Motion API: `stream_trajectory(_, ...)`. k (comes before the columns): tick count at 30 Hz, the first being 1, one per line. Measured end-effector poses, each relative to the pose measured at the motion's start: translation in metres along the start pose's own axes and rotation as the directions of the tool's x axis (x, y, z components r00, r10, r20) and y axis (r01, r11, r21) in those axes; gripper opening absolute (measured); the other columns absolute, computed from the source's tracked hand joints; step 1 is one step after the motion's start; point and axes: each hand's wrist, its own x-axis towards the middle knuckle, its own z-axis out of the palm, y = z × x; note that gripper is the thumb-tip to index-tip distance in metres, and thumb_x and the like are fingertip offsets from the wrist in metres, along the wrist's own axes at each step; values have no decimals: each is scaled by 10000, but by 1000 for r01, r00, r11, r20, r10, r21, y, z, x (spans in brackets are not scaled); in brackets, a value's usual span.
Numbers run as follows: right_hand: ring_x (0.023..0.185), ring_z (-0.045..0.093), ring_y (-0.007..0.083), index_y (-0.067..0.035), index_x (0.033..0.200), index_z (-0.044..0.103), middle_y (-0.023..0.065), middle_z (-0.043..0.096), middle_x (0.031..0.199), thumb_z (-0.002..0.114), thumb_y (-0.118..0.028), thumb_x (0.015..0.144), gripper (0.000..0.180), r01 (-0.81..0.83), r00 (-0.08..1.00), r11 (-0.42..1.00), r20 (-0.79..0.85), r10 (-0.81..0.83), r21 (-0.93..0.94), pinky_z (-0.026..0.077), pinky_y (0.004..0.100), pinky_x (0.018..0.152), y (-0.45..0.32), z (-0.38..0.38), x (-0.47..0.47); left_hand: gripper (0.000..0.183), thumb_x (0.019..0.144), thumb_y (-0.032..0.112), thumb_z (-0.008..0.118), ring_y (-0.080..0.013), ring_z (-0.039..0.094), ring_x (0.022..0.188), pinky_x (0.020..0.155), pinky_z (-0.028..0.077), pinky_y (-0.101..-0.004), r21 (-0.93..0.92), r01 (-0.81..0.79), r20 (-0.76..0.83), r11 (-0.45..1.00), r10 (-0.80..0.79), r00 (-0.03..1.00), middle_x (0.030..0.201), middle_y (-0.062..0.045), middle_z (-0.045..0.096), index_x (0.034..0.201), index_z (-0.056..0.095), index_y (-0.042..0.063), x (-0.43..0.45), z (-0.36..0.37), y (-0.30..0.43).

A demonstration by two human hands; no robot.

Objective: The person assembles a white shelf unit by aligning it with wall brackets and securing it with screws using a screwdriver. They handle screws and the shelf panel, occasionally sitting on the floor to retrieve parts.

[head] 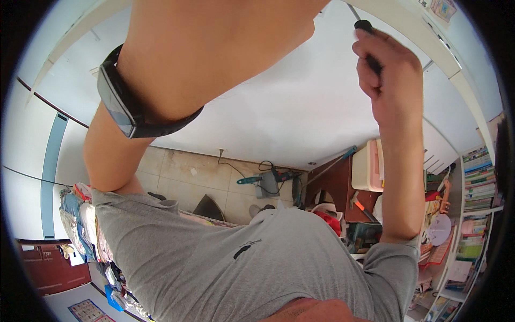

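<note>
My right hand (388,68) is raised at the upper right, its fingers wrapped around the black handle of a screwdriver (364,26). The thin metal shaft points up and left and runs out of the top edge, so its tip is hidden. My left arm (193,52) reaches up across the view, very near the camera, with a black smartwatch (116,100) on it. The fingers of my left hand are cut off by the top edge; what they touch cannot be seen. Behind both arms stands a large white wall (273,112).
Below on the tiled floor (193,177) lie a corded power drill (285,175) and a dustpan (267,184). A hammer (360,205) rests on a brown surface (328,181) beside a cream-and-pink bin (366,165). Bookshelves (478,181) line the right; folded clothes (82,221) are stacked left.
</note>
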Motion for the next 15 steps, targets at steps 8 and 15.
stream_trajectory(8, 496, 405, 55, 157, 1303, 453, 31, 532, 836, 522, -171, 1067, 410, -144, 979, 869, 198, 55, 474, 280, 217, 365, 0, -14, 4, 520, 735, -45, 668, -290, 561, 494, 469, 410, -355, -89, -32, 12, 996, 33, 999, 617, -102, 594, 1243, 611, 48, 9, 28, 1)
stream_trajectory(15, 580, 492, 51, 52, 1176, 622, -2, 572, 775, 599, -228, 1048, 308, -102, 992, 974, -88, 86, -200, 377, 219, 461, -18, -7, 4, 525, 733, -45, 668, -292, 563, 496, 470, 412, -356, -87, -14, 43, 996, 18, 999, 619, -102, 596, 1246, 610, 48, 9, 24, 5)
